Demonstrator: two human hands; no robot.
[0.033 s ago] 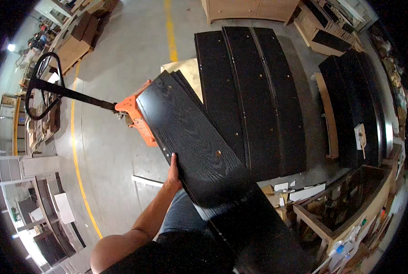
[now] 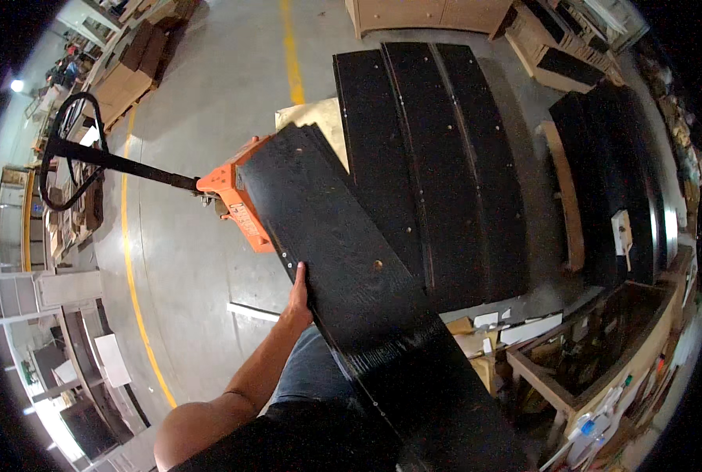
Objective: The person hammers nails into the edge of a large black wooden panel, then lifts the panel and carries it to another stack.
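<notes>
A long black wood-grain panel (image 2: 327,228) lies slantwise in front of my body, its far end over an orange pallet jack (image 2: 245,208). My left hand (image 2: 300,299) grips its left edge, thumb along the edge and the other fingers hidden beneath. Small holes show near that edge and one in the face. At the far end the edges of what look like more boards show beneath or beside it. My right hand is out of sight. Beyond the panel stand stacks of similar black boards (image 2: 445,157), side by side.
The jack's black handle (image 2: 130,163) reaches out to the left. More black boards (image 2: 602,181) are stacked at the right, near an open wooden crate (image 2: 547,385). A wooden cabinet (image 2: 414,17) stands at the far side. Yellow lines (image 2: 128,236) mark the grey floor.
The panel's tilt has changed slightly, and the bright sheen on its far end has faded. My left hand keeps its hold at the same edge.
</notes>
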